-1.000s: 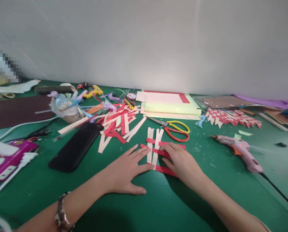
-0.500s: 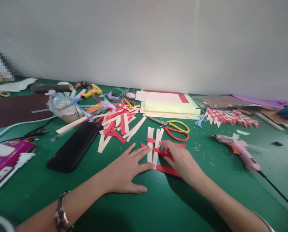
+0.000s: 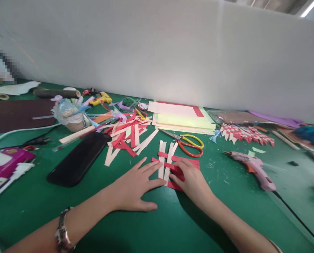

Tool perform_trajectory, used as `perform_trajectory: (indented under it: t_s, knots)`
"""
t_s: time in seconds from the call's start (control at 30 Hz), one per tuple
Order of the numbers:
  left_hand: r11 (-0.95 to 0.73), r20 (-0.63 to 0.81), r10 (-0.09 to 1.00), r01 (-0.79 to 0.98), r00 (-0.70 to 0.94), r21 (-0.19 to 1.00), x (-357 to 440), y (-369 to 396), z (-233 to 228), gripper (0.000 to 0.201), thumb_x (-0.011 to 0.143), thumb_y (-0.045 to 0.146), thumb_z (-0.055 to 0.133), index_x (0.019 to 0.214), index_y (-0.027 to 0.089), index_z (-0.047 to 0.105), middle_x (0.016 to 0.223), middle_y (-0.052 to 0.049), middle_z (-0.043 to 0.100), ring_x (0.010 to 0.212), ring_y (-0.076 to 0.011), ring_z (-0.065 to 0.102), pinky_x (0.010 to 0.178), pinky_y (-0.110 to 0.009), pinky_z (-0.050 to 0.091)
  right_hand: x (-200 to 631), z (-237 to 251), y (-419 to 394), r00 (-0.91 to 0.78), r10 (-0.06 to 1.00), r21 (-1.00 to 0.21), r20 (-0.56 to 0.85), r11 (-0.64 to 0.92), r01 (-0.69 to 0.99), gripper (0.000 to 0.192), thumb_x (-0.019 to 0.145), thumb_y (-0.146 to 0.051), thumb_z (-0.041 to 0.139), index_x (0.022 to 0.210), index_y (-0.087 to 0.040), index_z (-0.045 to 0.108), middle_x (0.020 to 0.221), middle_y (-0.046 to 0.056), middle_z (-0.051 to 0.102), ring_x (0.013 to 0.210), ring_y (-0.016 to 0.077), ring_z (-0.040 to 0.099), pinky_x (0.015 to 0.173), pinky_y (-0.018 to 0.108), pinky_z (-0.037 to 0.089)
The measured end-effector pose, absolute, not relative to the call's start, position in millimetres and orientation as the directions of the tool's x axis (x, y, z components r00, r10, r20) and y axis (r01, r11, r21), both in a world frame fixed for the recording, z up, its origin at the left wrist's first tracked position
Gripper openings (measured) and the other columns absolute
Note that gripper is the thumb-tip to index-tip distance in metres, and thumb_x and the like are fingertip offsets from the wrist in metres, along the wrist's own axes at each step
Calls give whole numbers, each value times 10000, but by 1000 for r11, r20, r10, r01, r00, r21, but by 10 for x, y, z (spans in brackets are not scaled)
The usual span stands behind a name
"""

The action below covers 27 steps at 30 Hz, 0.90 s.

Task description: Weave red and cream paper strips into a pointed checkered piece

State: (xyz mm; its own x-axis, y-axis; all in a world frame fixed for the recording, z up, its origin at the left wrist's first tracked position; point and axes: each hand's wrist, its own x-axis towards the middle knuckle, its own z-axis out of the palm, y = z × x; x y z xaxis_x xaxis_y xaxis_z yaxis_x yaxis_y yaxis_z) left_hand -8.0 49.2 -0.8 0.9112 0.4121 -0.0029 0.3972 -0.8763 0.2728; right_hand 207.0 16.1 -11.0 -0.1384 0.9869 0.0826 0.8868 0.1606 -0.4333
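- The left hand (image 3: 134, 186) is lying flat on the green table (image 3: 172, 225), fingers spread, fingertips pressing the left edge of the woven strips (image 3: 167, 165).
- The right hand (image 3: 191, 179) is resting on the weave's right side, fingers curled onto a red strip; whether it is pinching the strip cannot be determined.
- The weave is lying just in front of the scissors (image 3: 188, 144).
- A glue gun (image 3: 251, 167) is lying to the right.

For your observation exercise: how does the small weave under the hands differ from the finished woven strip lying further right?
The small weave shows only a few cream and red strips with wide gaps; the woven strip is long, tight and checkered. Both hands, left hand and right hand, press on the small weave; the woven strip lies untouched. Both are red-and-cream paper.
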Motion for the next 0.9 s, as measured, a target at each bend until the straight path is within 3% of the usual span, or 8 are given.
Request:
perform_trajectory:
  t_s: [0.2,0.4,0.5,0.6,0.73,0.83,0.9]
  knots:
    - [-877,18,411,390,912,281,-77,487,-11,521,814,555,476,1266,298,446,1456,-110,261,1327,-305,242,1044,-555,168,2062,-119,208,-132,986,-420,99,162,893,77,812,-184,482,780,-177,552,818,51,569,739,179,556,615,276,428]
    - [-885,43,401,375,915,277,-68,485,-25,532,796,542,507,1256,277,461,1442,-121,287,1312,-327,267,1046,-558,159,2067,-99,186,-125,980,-217,152,157,963,126,772,-117,414,825,-175,512,848,71,590,801,210,548,607,276,384]
    - [-883,16,401,382,916,271,-66,485,-26,534,797,531,508,1263,279,446,1442,-138,282,1320,-320,252,1046,-562,146,2072,-45,184,-83,994,-309,71,101,946,211,786,-136,399,974,-173,486,852,55,616,724,184,572,545,251,353]
    - [-885,26,402,382,915,265,-70,484,-25,527,791,509,524,1259,282,443,1449,-117,274,1326,-307,242,1064,-540,120,2086,33,217,-81,996,-471,-44,51,881,288,809,-300,460,1072,-182,465,822,37,633,689,178,586,561,253,370]
    - [-888,25,399,380,917,259,-67,481,-19,507,787,471,538,1250,285,446,1461,-102,250,1322,-304,251,1069,-543,87,2122,85,306,-58,985,-633,-163,-59,772,306,848,-459,396,942,-203,537,712,12,626,658,163,587,577,256,391]
    - [-890,21,399,382,917,248,-60,480,-9,502,785,451,541,1248,286,445,1456,-95,261,1312,-306,270,1066,-558,55,2145,78,374,-77,963,-691,-257,-127,712,285,880,-409,339,854,-200,531,583,-18,573,522,124,543,519,237,385]
    - [-892,23,395,377,918,249,-57,481,-1,494,790,460,531,1244,287,447,1449,-88,280,1307,-306,279,1065,-561,51,2155,75,409,-109,939,-715,-326,-169,678,196,868,-349,380,897,-201,505,544,-44,542,443,101,495,474,224,380]
